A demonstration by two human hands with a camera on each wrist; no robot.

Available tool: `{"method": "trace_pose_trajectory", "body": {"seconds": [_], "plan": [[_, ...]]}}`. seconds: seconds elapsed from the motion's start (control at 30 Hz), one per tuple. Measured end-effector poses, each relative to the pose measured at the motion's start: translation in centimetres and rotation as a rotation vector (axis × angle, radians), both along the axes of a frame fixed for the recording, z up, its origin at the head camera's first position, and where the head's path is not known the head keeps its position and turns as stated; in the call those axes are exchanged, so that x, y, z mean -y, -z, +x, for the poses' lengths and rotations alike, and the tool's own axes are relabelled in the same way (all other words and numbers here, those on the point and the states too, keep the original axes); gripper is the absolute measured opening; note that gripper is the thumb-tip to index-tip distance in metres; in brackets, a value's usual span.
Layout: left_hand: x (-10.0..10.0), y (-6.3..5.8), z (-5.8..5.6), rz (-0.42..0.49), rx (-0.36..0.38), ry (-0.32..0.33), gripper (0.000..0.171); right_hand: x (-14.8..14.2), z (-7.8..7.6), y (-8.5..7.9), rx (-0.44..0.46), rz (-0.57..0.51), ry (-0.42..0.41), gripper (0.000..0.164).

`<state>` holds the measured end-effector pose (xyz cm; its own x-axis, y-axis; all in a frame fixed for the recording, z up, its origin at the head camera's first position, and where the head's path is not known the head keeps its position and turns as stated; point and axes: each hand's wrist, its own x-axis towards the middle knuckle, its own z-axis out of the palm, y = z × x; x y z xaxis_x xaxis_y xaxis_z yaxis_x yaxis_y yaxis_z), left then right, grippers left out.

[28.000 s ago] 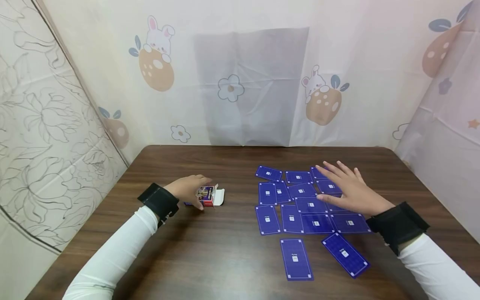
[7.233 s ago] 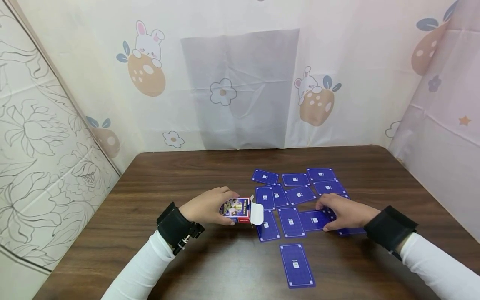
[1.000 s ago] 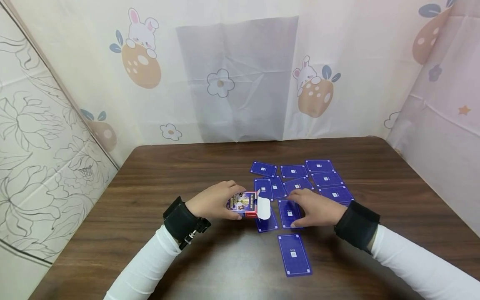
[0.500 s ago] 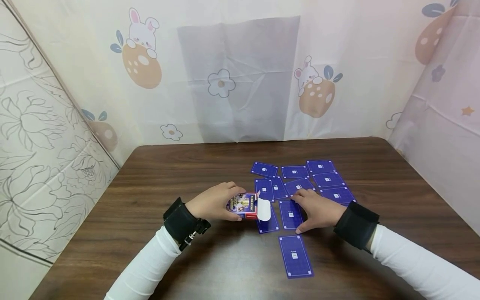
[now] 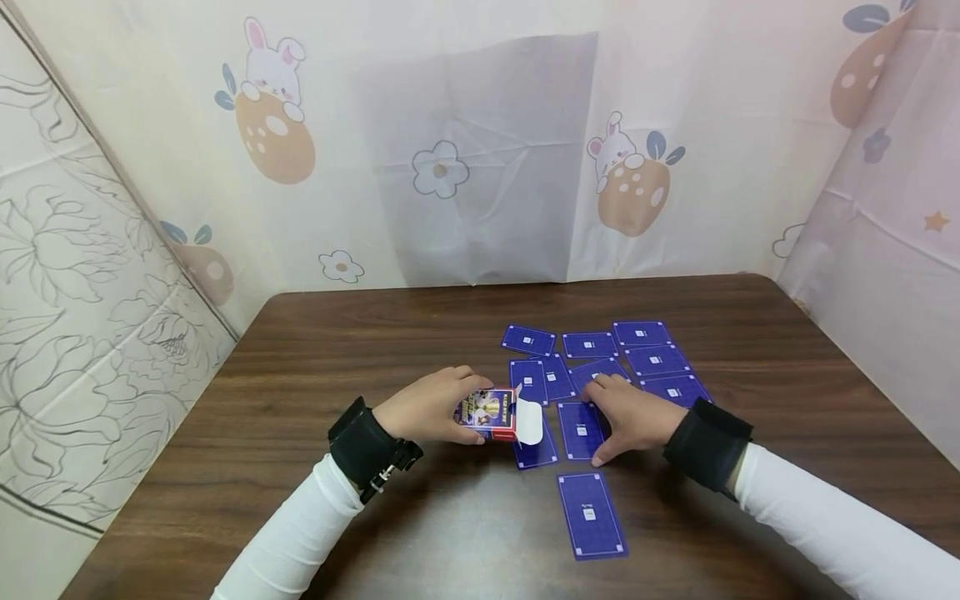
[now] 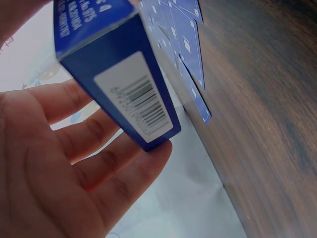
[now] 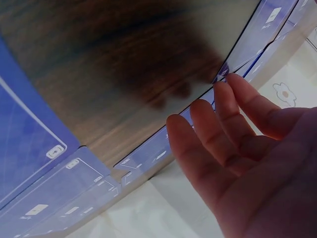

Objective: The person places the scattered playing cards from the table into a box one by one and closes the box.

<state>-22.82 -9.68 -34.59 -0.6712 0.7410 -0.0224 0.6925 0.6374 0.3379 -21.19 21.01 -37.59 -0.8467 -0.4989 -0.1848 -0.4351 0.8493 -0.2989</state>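
My left hand [image 5: 431,406] holds an open card box [image 5: 487,413] by its sides, fingers and thumb around it. The box has a colourful printed face and a white flap [image 5: 529,422] pointing right. Its blue end with a barcode label [image 6: 136,96] shows in the left wrist view. My right hand [image 5: 637,417] is at the right side of a blue card [image 5: 579,430], fingertips near its top corner and thumb near its bottom corner. In the right wrist view the fingers [image 7: 190,144] are gently bent, with no card seen gripped.
Several blue cards lie face down beyond my hands, some overlapping, including one card [image 5: 655,360] at the right. A single card [image 5: 591,515] lies nearest me. Another card [image 5: 536,450] is partly under the box. The brown table [image 5: 360,333] meets a patterned curtain [image 5: 480,167].
Several cards at the right and near side have gone since the oldest frame, and the box has moved right. In the last second my right thumb shifted slightly towards me; the cards stayed put.
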Motion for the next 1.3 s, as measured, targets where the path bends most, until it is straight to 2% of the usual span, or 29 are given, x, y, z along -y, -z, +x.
{"method": "trace_pose_trajectory", "body": {"seconds": [0.43, 0.8, 0.93, 1.13, 1.3], "plan": [[0.0, -0.2, 0.0, 0.001, 0.012, -0.002, 0.067, 0.0, -0.7, 0.0, 0.033, -0.005, -0.001, 0.084], [0.0, 0.0, -0.1, 0.004, 0.002, 0.008, 0.067, -0.2, -0.4, 0.1, -0.002, -0.025, -0.001, 0.086], [0.1, -0.1, -0.1, -0.003, -0.004, 0.007, 0.067, -0.6, -0.8, 0.2, -0.013, -0.071, 0.014, 0.070], [0.1, -0.3, 0.1, -0.008, -0.007, 0.004, 0.067, -1.4, -1.3, -0.2, -0.056, -0.179, 0.027, 0.022], [0.2, -0.3, 0.2, -0.008, 0.002, -0.003, 0.067, -2.2, -1.3, -0.7, -0.055, -0.243, 0.049, 0.007]]}}
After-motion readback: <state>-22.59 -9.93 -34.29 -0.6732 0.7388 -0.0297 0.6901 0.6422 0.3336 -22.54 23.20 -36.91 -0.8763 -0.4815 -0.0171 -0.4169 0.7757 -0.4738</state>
